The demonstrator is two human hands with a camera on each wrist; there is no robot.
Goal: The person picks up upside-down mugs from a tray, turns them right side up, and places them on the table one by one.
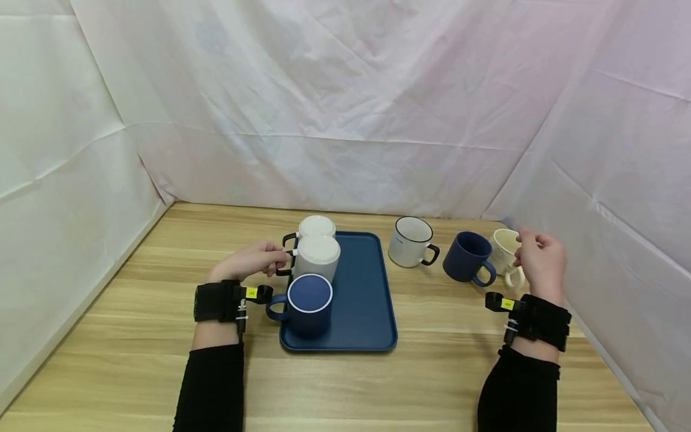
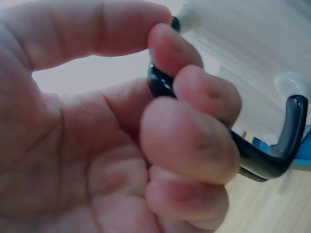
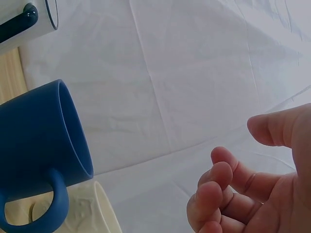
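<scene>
On the blue tray (image 1: 367, 300) three mugs stand upside down in a row: a white one at the back (image 1: 317, 227), a white one in the middle (image 1: 318, 257) and a blue one in front (image 1: 309, 305). My left hand (image 1: 261, 258) grips the middle white mug's black handle (image 2: 272, 160), fingers (image 2: 194, 131) curled round it. My right hand (image 1: 534, 255) hovers just above a cream mug (image 1: 504, 247), its fingers (image 3: 218, 184) loosely curled and holding nothing. Left of the cream mug, a blue mug (image 1: 465, 255) stands upright.
A white mug with a black rim and handle (image 1: 411, 240) stands upright right of the tray. White cloth walls close in the wooden table (image 1: 135, 336) at the back and both sides.
</scene>
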